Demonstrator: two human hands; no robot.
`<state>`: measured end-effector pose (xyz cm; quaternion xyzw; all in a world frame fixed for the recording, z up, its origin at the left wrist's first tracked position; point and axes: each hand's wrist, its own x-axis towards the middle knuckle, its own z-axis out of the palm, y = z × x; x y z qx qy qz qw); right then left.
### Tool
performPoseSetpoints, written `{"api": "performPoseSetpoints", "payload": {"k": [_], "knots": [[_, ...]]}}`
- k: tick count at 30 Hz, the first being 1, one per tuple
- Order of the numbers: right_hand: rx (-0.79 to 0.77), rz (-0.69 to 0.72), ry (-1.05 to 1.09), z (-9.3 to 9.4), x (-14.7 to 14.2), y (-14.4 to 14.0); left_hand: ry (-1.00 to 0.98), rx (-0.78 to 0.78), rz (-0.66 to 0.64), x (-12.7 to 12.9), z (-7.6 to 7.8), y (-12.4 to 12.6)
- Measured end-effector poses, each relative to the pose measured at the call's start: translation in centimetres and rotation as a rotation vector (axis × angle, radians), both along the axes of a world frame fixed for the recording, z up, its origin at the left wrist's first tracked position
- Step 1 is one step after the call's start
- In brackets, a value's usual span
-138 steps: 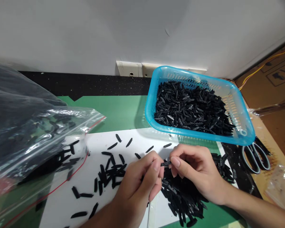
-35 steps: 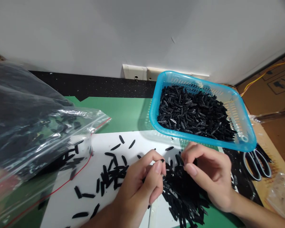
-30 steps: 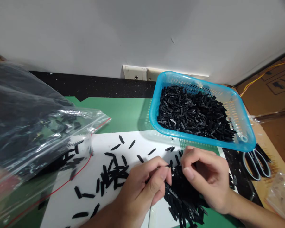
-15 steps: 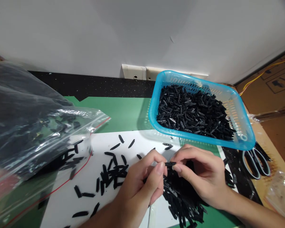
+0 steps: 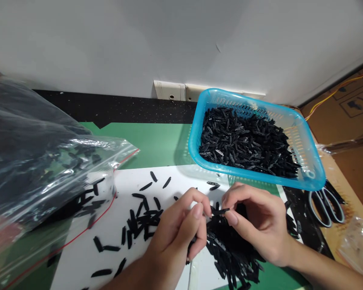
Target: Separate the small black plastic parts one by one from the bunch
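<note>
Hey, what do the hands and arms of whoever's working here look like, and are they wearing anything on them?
The left hand and right hand are both bare, without gloves. No rings show on the visible fingers. The right forearm has no sleeve, watch or bracelet in view; the short visible stretch of left forearm is uncovered too.

The pieces (image 5: 234,249) are black, the basket (image 5: 195,131) (slot-patterned) blue.

Moderate indoor light; soft shadow on wall (image 5: 124,44) and left of blue basket (image 5: 254,173); glare on plastic bag (image 5: 54,169); edges stretched.
</note>
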<state>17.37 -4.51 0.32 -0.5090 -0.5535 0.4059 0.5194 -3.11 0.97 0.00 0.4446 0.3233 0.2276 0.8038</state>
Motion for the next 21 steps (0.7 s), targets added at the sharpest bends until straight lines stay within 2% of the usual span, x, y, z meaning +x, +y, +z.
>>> {"api": "performPoseSetpoints", "payload": {"k": [7,12,14,21], "knots": [[0.031,-0.001,-0.031,-0.2,-0.1,-0.1,-0.012,0.006,-0.054,0.0,-0.3,-0.2],[0.293,-0.073,-0.304,1.2,0.5,-0.2,0.043,0.04,-0.043,-0.1,0.0,0.0],[0.343,-0.102,-0.364,1.6,0.8,-0.2,0.049,0.046,-0.043,0.0,0.0,0.0],[0.137,-0.018,-0.249,0.5,0.1,-0.1,0.007,-0.017,-0.102,-0.3,-0.5,-0.4]]}}
